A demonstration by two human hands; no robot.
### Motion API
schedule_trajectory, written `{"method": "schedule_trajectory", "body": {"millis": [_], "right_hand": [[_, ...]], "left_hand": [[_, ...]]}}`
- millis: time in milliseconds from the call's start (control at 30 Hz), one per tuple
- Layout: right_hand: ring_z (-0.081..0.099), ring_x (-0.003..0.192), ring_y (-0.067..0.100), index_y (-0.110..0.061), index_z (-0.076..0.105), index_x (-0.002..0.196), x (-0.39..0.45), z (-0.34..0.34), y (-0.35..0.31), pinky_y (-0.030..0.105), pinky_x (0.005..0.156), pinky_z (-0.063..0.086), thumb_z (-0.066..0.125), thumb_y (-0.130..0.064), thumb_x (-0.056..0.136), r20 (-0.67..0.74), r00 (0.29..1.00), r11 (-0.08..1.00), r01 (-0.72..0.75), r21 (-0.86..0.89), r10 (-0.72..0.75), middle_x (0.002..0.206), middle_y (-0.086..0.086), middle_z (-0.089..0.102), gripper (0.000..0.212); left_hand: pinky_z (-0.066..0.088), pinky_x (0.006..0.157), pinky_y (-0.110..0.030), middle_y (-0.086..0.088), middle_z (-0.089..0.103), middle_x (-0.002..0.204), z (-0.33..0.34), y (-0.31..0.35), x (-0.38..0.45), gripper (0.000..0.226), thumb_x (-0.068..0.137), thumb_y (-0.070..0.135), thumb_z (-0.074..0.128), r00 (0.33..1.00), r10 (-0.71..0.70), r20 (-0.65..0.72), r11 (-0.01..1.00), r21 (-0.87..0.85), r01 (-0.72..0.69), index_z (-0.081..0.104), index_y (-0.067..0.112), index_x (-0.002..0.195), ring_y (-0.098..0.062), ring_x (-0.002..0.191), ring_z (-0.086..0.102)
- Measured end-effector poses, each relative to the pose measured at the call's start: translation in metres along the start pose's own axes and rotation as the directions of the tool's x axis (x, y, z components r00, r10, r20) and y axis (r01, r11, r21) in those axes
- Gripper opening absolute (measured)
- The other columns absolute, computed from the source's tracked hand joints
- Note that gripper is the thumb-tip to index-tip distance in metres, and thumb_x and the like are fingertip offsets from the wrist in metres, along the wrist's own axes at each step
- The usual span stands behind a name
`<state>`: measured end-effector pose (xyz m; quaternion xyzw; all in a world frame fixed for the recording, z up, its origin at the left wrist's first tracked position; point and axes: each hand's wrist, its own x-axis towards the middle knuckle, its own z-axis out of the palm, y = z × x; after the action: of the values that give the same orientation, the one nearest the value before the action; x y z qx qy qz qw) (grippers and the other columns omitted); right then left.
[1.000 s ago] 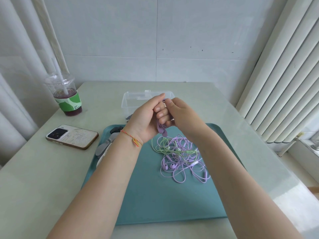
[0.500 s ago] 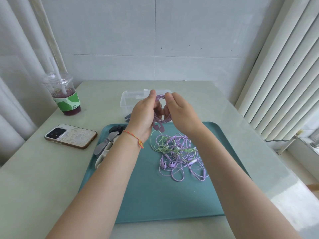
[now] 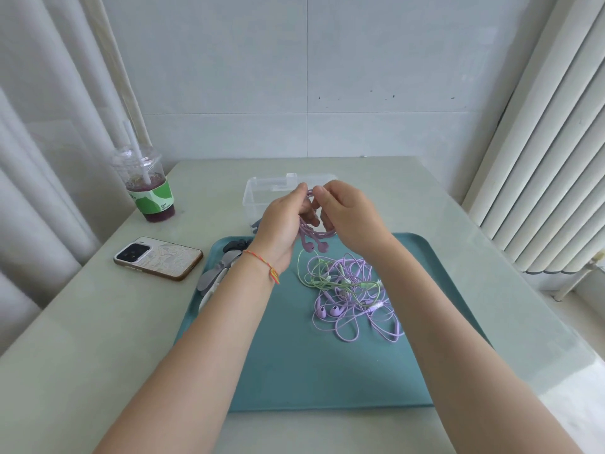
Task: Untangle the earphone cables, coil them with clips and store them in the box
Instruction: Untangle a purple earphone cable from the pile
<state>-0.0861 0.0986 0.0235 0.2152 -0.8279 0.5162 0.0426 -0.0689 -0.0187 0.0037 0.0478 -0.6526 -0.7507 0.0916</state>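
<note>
Holding one coiled earphone (image 3: 316,235), two hands (image 3: 347,221) (one tangle (image 3: 352,296) remains).

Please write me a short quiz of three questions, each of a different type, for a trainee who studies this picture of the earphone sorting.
1. True or false: the tangled earphone cables lie on the teal tray.
2. Multiple choice: what do the left hand and right hand hold between them? A) the phone B) a coiled purple earphone C) the drink cup
3. Fill in: the clear plastic box stands ___ the tray, toward the wall.

Key: 1 true; 2 B; 3 beyond
</note>
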Motion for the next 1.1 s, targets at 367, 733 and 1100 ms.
{"method": "schedule_trajectory", "body": {"millis": [367,733,1100], "right_hand": [[0.032,0.053,0.013,-0.02,0.043,0.067,-0.006,0.037,-0.003,0.015,0.044,0.028,0.043,-0.02,0.101,0.071,0.997,0.989,0.02,-0.15,-0.009,0.059,-0.002,0.04,0.034],[0.035,0.058,0.015,-0.01,0.048,0.074,-0.011,0.067,-0.01,0.026,0.053,0.029,0.042,-0.018,0.1,0.128,0.991,0.978,-0.015,-0.208,0.042,0.062,-0.002,0.042,0.027],[0.036,0.058,0.016,-0.012,0.048,0.076,-0.009,0.069,-0.016,0.026,0.053,0.031,0.042,-0.022,0.101,0.114,0.993,0.976,-0.006,-0.219,0.032,0.062,-0.002,0.043,0.028]], "left_hand": [[0.042,0.065,-0.03,-0.002,0.06,0.072,-0.086,-0.01,-0.004,0.027,0.091,0.02,0.044,0.977,0.133,-0.165,0.686,0.727,0.029,0.062,0.012,0.073,-0.024,0.075,0.057],[0.043,0.071,-0.032,-0.016,0.068,0.104,-0.136,-0.024,-0.007,0.03,0.092,0.031,0.055,0.988,-0.024,-0.152,0.207,0.966,0.154,0.065,0.006,0.104,-0.034,0.096,0.062],[0.043,0.058,-0.031,-0.005,0.052,0.059,-0.142,-0.017,-0.012,0.022,0.083,0.029,0.062,0.984,0.109,-0.141,0.379,0.921,0.09,0.061,0.022,0.062,-0.028,0.063,0.044]]}}
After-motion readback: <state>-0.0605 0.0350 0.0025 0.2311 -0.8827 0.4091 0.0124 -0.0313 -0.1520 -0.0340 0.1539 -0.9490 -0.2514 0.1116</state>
